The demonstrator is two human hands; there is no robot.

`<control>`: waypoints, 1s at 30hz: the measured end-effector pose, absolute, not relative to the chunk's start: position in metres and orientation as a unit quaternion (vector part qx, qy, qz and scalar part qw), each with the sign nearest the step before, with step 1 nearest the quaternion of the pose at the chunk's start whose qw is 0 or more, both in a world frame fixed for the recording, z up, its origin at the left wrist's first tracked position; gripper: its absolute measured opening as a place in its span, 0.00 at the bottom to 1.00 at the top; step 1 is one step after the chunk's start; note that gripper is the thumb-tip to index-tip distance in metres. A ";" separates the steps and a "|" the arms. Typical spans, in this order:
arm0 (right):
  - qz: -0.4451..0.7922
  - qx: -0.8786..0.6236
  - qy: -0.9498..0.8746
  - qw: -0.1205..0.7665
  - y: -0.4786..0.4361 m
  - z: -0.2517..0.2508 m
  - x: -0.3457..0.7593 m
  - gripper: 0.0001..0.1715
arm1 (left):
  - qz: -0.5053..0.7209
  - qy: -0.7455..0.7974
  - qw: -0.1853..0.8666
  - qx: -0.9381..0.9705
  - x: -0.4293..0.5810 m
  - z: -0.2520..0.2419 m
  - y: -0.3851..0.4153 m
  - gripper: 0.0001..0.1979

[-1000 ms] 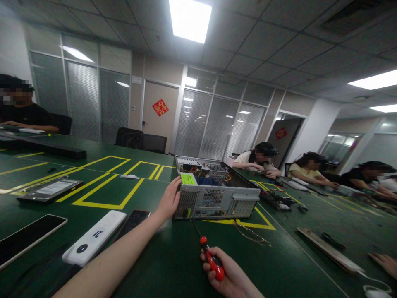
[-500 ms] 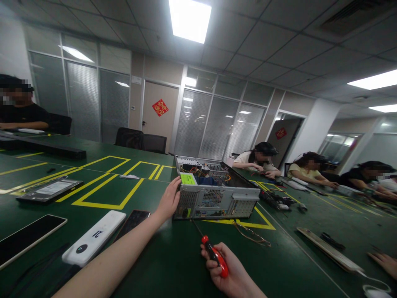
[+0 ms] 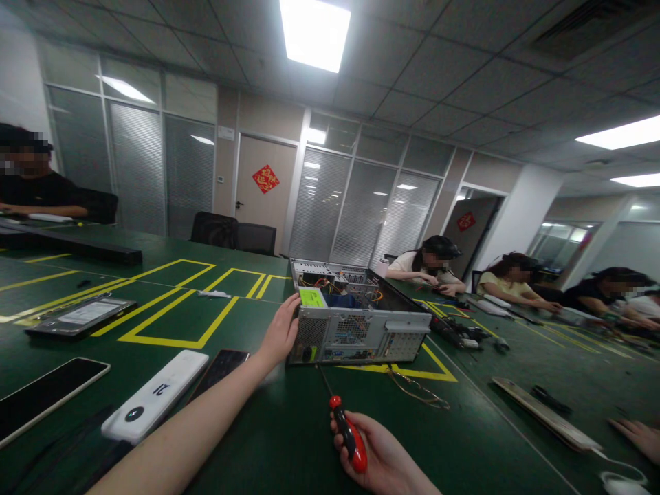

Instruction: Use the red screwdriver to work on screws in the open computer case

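An uncovered desktop computer case point(image 3: 361, 335) lies on the green table, its rear panel towards me. Inside, a power supply with a yellow-green label point(image 3: 311, 297) and coloured wires show. My left hand point(image 3: 281, 330) rests against the case's left side, fingers stretched up to the top edge. In front of the case, my right hand point(image 3: 368, 443) is closed around the red and black handle of a screwdriver point(image 3: 351, 434). The screwdriver's shaft points up and left to the lower edge of the rear panel; whether the tip touches it, I cannot tell.
Left of my arm lie a white device marked 21 point(image 3: 155, 395), a dark phone point(image 3: 51, 399) and a hard drive point(image 3: 82, 315). Right of the case are a thin wire bundle point(image 3: 417, 388), cables point(image 3: 458, 330) and a flat pale device point(image 3: 544, 416). Other people sit around the table.
My right hand has shifted slightly left and down, and the screwdriver now stands a little steeper. My left hand and the computer case stay in place.
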State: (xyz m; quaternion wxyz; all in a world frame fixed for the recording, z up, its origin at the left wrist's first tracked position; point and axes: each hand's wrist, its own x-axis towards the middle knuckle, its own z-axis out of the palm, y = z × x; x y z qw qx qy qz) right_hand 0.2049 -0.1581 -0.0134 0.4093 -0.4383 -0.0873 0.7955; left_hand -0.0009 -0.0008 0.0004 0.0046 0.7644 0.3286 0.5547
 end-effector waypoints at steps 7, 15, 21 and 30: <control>0.806 -0.392 -0.038 0.442 -0.156 -0.008 0.210 0.13 | 0.551 0.331 -0.001 0.766 -0.001 0.000 -0.001 0.21; 0.815 -0.393 -0.017 0.427 -0.156 -0.009 0.209 0.11 | 0.555 0.328 -0.001 0.764 0.000 0.000 -0.001 0.21; 0.781 -0.457 -0.066 0.421 -0.159 -0.005 0.205 0.14 | 0.555 0.331 0.004 0.763 0.000 -0.001 0.000 0.21; 0.801 -0.408 -0.071 0.432 -0.158 -0.008 0.206 0.17 | 0.555 0.330 0.006 0.763 0.000 0.000 -0.001 0.21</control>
